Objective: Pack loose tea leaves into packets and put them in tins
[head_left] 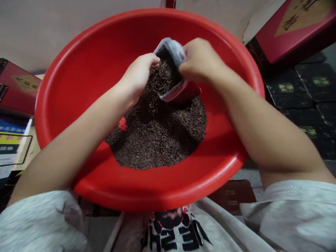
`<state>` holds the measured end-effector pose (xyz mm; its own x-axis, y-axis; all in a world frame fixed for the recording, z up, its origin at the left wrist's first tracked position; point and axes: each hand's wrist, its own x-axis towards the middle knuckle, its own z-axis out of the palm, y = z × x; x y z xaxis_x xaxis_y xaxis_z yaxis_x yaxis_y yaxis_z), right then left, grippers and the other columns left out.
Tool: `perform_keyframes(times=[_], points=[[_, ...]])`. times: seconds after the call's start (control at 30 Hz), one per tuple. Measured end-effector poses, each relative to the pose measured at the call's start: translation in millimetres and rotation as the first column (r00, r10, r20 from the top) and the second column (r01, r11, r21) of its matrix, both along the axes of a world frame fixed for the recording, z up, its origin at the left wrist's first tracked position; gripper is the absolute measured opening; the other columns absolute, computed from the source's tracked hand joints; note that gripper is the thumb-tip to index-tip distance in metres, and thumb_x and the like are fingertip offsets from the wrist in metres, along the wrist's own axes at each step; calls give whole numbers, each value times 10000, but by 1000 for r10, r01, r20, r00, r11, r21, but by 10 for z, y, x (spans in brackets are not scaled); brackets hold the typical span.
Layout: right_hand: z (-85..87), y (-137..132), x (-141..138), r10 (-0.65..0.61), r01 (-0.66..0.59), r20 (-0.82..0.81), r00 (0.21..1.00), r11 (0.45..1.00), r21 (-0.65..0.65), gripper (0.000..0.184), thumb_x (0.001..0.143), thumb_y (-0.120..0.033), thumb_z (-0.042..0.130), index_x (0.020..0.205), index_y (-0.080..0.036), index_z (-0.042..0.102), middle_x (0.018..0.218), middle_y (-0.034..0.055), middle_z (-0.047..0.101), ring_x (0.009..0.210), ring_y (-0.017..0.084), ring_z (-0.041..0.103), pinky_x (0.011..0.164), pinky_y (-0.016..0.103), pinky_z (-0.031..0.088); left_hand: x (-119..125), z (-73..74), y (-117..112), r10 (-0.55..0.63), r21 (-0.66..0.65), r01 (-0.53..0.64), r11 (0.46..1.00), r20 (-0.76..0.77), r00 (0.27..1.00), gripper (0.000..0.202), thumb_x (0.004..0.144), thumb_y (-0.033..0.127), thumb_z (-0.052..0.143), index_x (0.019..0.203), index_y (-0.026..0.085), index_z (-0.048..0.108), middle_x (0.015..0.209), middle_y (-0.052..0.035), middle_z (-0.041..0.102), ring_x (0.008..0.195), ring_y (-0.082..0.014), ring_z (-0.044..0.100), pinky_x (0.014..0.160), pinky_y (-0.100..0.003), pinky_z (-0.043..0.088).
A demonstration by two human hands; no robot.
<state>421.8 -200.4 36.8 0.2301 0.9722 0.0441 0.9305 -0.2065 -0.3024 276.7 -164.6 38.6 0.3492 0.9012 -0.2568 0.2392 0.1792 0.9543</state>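
A wide red plastic basin (86, 70) holds a heap of loose dark tea leaves (157, 147). My right hand (196, 59) is closed on the rim of a small bag (174, 50) with a silvery-white lining and a red outside. The bag lies tilted above the heap, its mouth toward my left hand and tea leaves inside it. My left hand (136, 77) is cupped at the mouth, thumb beside the rim, with leaves against its hidden fingers. Some leaves hang or fall between the hand and the heap.
At the right stand a large red box (296, 31) with a gold label and several dark patterned packages (286, 87). Another red box (18, 87) is at the left. Below the basin's front edge lies a dark red flat box (233, 196). A pale wall (105, 8) rises behind.
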Motion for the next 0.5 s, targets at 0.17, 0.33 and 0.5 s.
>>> perform_keyframes(times=[0.17, 0.33, 0.5], points=[[31, 17, 195, -97, 238, -383, 919, 910, 339, 188, 569, -39, 424, 499, -166, 305, 532, -47, 255, 526, 25, 221, 509, 248, 178, -142, 14, -11, -33, 345, 205, 916, -445, 895, 408, 840, 204, 296, 1108, 174, 602, 1163, 43, 590, 1189, -234, 479, 935, -334, 378], [-10, 42, 118, -4, 281, -612, 791, 891, 356, 245, 532, 29, 420, 466, -169, 291, 545, -51, 220, 509, 17, 221, 485, 217, 155, -441, -313, 66, -125, 177, 270, 947, -569, 812, 410, 817, 229, 354, 1141, 178, 599, 1198, 4, 606, 1101, -197, 549, 942, -318, 417], [19, -44, 36, 284, -153, -216, 934, 866, 477, 170, 587, -52, 383, 545, -194, 465, 580, 1, 362, 546, 92, 325, 514, 233, 220, -636, -633, 164, -238, 102, 456, 884, -742, 627, 465, 802, 282, 445, 1231, 123, 529, 1242, -94, 578, 1123, -217, 543, 983, -275, 392]])
